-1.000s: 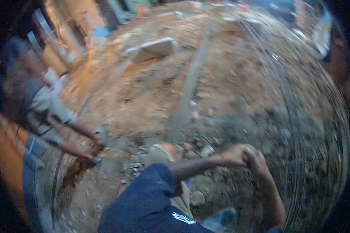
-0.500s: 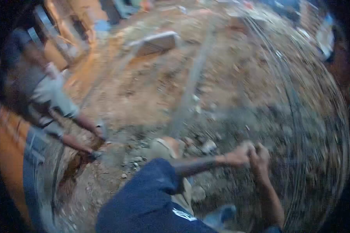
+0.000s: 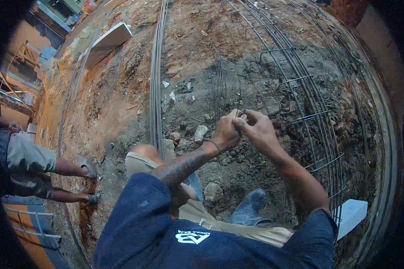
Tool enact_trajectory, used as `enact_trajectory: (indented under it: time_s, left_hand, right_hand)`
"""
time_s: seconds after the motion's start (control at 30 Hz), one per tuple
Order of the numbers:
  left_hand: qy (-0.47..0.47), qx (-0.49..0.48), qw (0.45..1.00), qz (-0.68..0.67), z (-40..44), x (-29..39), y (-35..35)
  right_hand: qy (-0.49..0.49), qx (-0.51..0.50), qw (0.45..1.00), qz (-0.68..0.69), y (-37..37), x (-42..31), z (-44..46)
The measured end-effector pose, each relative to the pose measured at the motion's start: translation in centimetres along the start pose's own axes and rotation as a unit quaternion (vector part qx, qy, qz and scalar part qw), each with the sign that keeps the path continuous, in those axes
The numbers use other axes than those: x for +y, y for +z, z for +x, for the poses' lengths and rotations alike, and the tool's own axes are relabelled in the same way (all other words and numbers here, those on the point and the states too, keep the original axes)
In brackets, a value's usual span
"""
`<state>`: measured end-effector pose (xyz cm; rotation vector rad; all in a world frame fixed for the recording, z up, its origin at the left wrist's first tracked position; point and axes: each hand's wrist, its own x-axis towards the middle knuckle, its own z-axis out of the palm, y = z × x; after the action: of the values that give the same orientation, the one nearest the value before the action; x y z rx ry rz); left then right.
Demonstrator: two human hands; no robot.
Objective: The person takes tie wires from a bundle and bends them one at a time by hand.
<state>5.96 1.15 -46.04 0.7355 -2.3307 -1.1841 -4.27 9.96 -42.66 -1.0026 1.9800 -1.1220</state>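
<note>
1. The left hand (image 3: 226, 133) and right hand (image 3: 260, 131) met above the dirt (image 3: 197, 51), fingertips of both pinching a thin dark wire (image 3: 238, 113).
2. That wire was left of the steel cage (image 3: 309, 78), right of the long rods (image 3: 156, 76).
3. Since the earlier frame, both hands had shifted farther and left in view; a white block (image 3: 352, 217) had appeared near right.

Navy short-sleeved shirt (image 3: 134, 224) with a white logo and lettering (image 3: 192, 236); beaded-looking bracelet (image 3: 216, 146), left wrist; khaki shorts (image 3: 137, 165); bluish boot (image 3: 250, 207).
</note>
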Motion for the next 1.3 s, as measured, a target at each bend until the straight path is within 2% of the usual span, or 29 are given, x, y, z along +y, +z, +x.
enact_trajectory:
  time_s: [0.07,0.13,0.17,0.2,0.27,0.33,0.37,0.47,0.6,0.73,0.8,0.83,0.87,0.93,0.97,1.0,1.07,1.1,1.2,1.3]
  left_hand:
    - [0.016,-0.008,0.999,0.028,-0.3,0.1,0.0]
    - [-0.003,0.003,0.998,-0.066,-0.8,-0.6,0.8]
    - [0.071,0.002,0.997,-0.035,-0.6,-1.6,1.0]
    - [0.084,-0.029,0.993,0.075,-0.1,-2.3,1.3]
    - [0.009,-0.028,1.000,-0.001,0.2,-0.6,1.4]
    - [-0.023,-0.009,0.999,0.020,0.7,0.6,1.5]
    - [0.042,0.014,0.999,0.014,1.3,1.3,1.6]
    - [0.041,0.061,0.997,-0.022,2.2,2.4,2.5]
    - [0.083,0.077,0.992,-0.054,2.1,3.5,3.2]
    - [0.077,0.068,0.993,-0.054,1.9,2.2,4.6]
    - [0.013,-0.019,0.996,-0.087,2.1,1.4,5.1]
    - [-0.042,-0.101,0.967,-0.230,2.1,1.0,5.5]
    - [-0.035,-0.102,0.968,-0.229,2.0,0.5,5.9]
    - [-0.172,-0.187,0.880,-0.401,1.8,1.7,5.5]
    - [-0.205,-0.242,0.855,-0.410,1.7,1.9,4.7]
    - [-0.204,-0.243,0.856,-0.408,1.7,1.9,4.7]
    - [-0.249,-0.226,0.784,-0.522,1.6,1.5,4.7]
    - [-0.237,-0.254,0.743,-0.571,1.8,1.2,4.3]
    - [-0.279,-0.221,0.754,-0.552,1.8,0.8,4.4]
    - [-0.284,-0.254,0.740,-0.555,1.7,-0.2,4.4]
  right_hand:
    - [0.000,0.011,1.000,-0.019,0.6,0.4,-0.1]
    - [-0.003,0.044,0.997,0.065,0.7,-0.8,-1.1]
    - [-0.033,0.004,0.993,0.109,0.5,-0.5,-0.8]
    - [-0.009,0.023,0.987,0.158,1.4,1.3,-0.1]
    - [0.009,0.023,0.985,0.171,0.5,-0.1,-0.5]
    - [-0.025,0.051,0.974,0.220,0.6,0.3,0.4]
    - [-0.027,0.068,0.967,0.244,0.4,0.5,0.6]
    - [-0.018,0.064,0.947,0.314,-1.1,-0.4,0.4]
    - [-0.043,0.111,0.952,0.282,-1.8,-0.6,-0.3]
    - [-0.041,0.119,0.954,0.272,-1.5,1.7,-0.4]
    - [-0.006,0.107,0.958,0.265,-1.8,3.2,0.0]
    - [0.010,0.104,0.939,0.327,-2.1,2.6,-0.4]
    - [0.004,0.107,0.939,0.327,-2.3,2.9,-0.5]
    - [0.015,0.116,0.950,0.289,-2.7,3.6,-0.3]
    - [0.046,0.112,0.957,0.265,-2.7,4.1,-0.2]
    - [0.044,0.112,0.956,0.266,-3.1,3.9,-0.4]
    - [0.069,0.056,0.939,0.334,-3.7,3.5,-0.7]
    - [0.088,0.004,0.909,0.407,-4.0,4.1,-0.4]
    - [0.066,-0.029,0.892,0.447,-4.3,5.4,0.2]
    - [0.057,-0.048,0.905,0.419,-4.3,6.3,0.5]
